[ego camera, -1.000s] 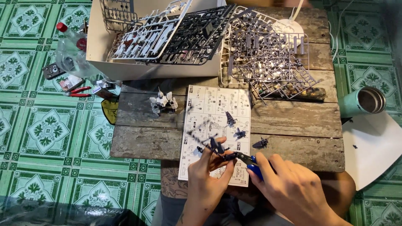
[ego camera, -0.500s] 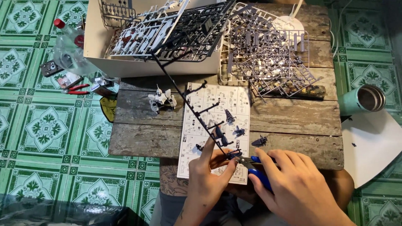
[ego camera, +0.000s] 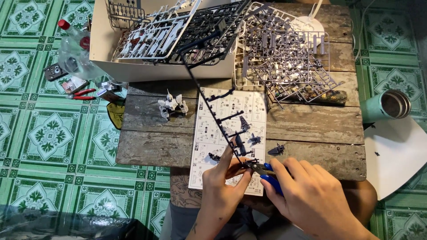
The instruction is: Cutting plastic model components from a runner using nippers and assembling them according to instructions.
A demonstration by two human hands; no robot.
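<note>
The cut goes best with the blue-handled nippers (ego camera: pixel 267 174) set flush against the gate, blades square to the thin dark sprue strip (ego camera: pixel 212 104), so the part comes away without a stress mark. The strip runs from the white box (ego camera: pixel 133 69) at the upper centre down to the lower centre, over the instruction sheet (ego camera: pixel 222 133). The left hand (ego camera: pixel 220 189) pinches its lower end; the right hand (ego camera: pixel 316 200) is closed round the nipper handles, wrist low.

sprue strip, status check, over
Left hand pinches dark sprue strip. Right hand grips blue-handled nippers at its lower end. Instruction sheet underneath.
</note>
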